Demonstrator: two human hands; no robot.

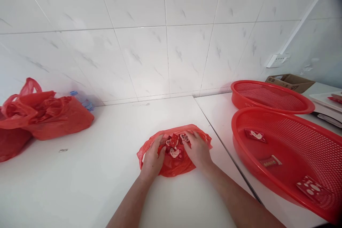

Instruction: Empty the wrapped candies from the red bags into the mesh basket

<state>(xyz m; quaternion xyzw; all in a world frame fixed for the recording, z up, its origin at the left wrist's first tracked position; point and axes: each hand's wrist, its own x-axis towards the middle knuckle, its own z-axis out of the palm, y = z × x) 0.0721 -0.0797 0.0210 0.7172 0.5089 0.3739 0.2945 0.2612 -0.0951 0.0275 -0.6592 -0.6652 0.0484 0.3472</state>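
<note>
A red plastic bag (176,171) lies opened out on the white table, with several small red packets (175,146) bearing pale heart shapes heaped inside. My left hand (153,158) rests at the left side of the heap, thumb apart from the fingers, touching the bag's edge. On the opposite side, my right hand (199,149) reaches over the bag with its fingers spread beside the packets. Both hands frame the heap, neither one closed. Some fingertips are hidden among the packets and the bag's folds.
Tied red plastic bags (61,117) sit at the left near a water bottle (82,101). A red perforated basket (267,149) holding a few packets stands at right, before another red basket (269,108). Behind are a cardboard box (300,83) and a white scale (327,105).
</note>
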